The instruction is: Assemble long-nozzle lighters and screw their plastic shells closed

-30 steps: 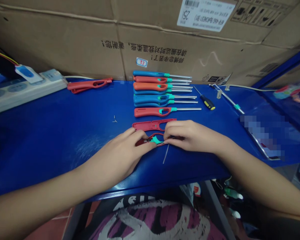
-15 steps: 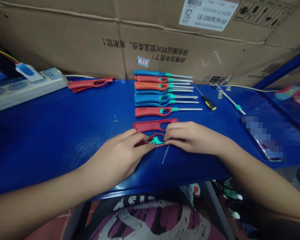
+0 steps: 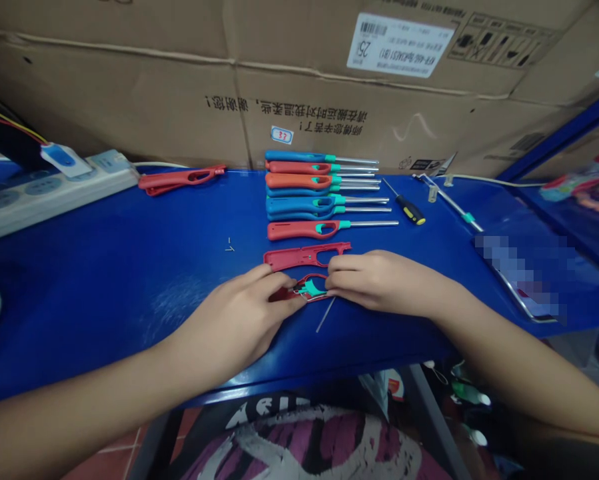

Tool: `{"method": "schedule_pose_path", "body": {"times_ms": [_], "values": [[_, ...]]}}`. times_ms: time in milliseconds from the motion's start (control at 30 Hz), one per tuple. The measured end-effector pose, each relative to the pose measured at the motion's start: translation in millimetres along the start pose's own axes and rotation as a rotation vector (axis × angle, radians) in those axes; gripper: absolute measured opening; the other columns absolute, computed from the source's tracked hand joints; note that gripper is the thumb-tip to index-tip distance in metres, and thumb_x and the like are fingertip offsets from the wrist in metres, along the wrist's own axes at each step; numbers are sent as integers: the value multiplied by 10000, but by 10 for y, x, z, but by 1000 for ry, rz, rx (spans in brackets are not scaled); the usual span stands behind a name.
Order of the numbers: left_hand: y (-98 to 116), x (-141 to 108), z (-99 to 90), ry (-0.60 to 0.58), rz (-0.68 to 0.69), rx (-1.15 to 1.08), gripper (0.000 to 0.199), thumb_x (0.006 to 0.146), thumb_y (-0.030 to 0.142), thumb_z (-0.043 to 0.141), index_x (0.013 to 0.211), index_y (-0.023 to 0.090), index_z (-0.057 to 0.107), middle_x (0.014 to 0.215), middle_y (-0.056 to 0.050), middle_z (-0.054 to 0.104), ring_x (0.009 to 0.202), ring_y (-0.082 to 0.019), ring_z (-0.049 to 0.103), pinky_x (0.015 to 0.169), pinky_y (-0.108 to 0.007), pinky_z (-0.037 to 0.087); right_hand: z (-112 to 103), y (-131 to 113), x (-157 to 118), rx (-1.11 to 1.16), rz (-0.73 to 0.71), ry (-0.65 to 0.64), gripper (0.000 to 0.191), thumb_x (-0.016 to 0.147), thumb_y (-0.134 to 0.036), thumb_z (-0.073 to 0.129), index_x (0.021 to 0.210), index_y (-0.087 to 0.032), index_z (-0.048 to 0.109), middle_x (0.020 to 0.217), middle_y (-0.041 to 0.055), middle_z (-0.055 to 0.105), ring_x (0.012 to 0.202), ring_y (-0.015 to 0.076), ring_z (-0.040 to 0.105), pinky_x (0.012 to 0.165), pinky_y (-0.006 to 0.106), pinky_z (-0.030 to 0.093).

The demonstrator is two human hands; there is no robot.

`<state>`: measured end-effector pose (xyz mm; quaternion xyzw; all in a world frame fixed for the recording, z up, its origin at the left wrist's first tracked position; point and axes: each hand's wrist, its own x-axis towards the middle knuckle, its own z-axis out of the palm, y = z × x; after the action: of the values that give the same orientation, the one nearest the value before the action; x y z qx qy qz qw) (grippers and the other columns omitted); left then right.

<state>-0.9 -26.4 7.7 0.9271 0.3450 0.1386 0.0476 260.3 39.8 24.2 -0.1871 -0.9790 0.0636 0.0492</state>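
Observation:
Close to the table's front edge lies an open red lighter casing half (image 3: 282, 294) with a green trigger (image 3: 313, 288) and thin wires inside. My left hand (image 3: 252, 300) is closed on its left part, thumb and forefinger pinching beside the trigger. At the casing's right end my right hand (image 3: 364, 280) has its fingers pressed together on the front part. What exactly sits between its fingertips is hidden. A thin clear tube (image 3: 325, 315) slants down from beneath the right fingertips. The other red casing half (image 3: 299, 257) lies just behind, hollow side up.
Several finished-looking gas lighters (image 3: 304, 208) lie in a row behind, beside a black-yellow screwdriver (image 3: 412, 211). Small screws (image 3: 230, 246) are at left. Red casing parts (image 3: 179, 179), a power strip (image 3: 44, 190), a phone (image 3: 519, 280) and a metal lighter tube (image 3: 452, 200) surround the work.
The camera view has shifted slightly, so the background sits lower. Both hands stay at the same casing; the right fingers and the clear tube have shifted a little.

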Motion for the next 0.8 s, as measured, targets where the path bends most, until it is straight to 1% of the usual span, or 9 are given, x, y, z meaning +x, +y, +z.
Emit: {"method": "schedule_pose_path", "body": {"times_ms": [100, 233, 300, 400, 467, 567, 633, 700, 800], "values": [[-6, 3, 2, -7, -4, -2, 354, 984, 143, 495, 1240, 227, 725, 1009, -114, 667, 900, -265, 589, 739, -414, 591, -18, -9, 1, 25, 18, -25, 259, 1050, -259, 449, 967, -162, 674, 907, 44, 635, 668, 127, 534, 592, 269, 382], [-34, 10, 14, 18, -2, -45, 364, 1002, 150, 472, 1253, 251, 716, 1058, -102, 673, 942, -254, 593, 792, -409, 588, -88, -2, -1, 238, 6, -27, 196, 1027, -195, 492, 1020, -162, 686, 970, 62, 670, 873, 157, 626, 748, 265, 483], [-48, 21, 20, 36, 2, -76, 361, 1002, 148, 478, 1252, 256, 715, 1079, -94, 679, 945, -245, 603, 800, -401, 588, -126, 36, -5, 347, -7, 45, 179, 1015, -171, 511, 1028, -166, 689, 982, 66, 694, 923, 153, 642, 820, 272, 506], [-59, 36, 26, 66, 18, -71, 355, 1000, 146, 474, 1234, 239, 725, 1078, -94, 693, 928, -251, 621, 782, -409, 597, -163, 231, -53, 371, 52, 309, 129, 986, -216, 577, 989, -176, 700, 938, 57, 717, 862, 146, 654, 800, 279, 520], [-67, 40, 29, 78, 28, -58, 360, 1003, 151, 472, 1251, 241, 716, 1094, -95, 700, 935, -255, 636, 778, -412, 604, -181, 483, -146, 217, 216, 527, 133, 966, -261, 599, 955, -185, 708, 897, 51, 713, 776, 153, 636, 725, 284, 507], [-90, 30, 43, 84, 32, -36, 359, 1002, 158, 495, 1270, 275, 704, 1149, -83, 707, 985, -257, 657, 801, -411, 609, -200, 974, -391, -77, 658, 656, 187, 945, -268, 559, 1005, -182, 714, 956, 81, 698, 843, 201, 634, 805, 330, 506], [-112, 19, 56, 94, 28, -25, 333, 1002, 178, 519, 1248, 289, 714, 1178, -73, 711, 1024, -254, 666, 833, -408, 608, -193, 1283, -591, -182, 928, 661, 230, 899, -228, 559, 1061, -173, 713, 1038, 120, 687, 1004, 256, 621, 951, 382, 478], [-131, 8, 66, 116, 29, -28, 303, 1004, 203, 532, 1215, 293, 730, 1187, -67, 718, 1038, -243, 676, 852, -392, 606, -160, 1514, -772, -203, 1063, 672, 274, 871, -198, 539, 1072, -128, 712, 1072, 176, 662, 1049, 298, 601, 977, 418, 464], [-146, 2, 65, 156, 44, -42, 293, 1009, 219, 526, 1198, 286, 740, 1165, -69, 732, 1013, -224, 697, 841, -359, 608, -75, 1687, -935, -190, 1210, 636, 303, 874, -232, 548, 1083, -93, 717, 1100, 203, 641, 1039, 310, 598, 966, 420, 467]]}}
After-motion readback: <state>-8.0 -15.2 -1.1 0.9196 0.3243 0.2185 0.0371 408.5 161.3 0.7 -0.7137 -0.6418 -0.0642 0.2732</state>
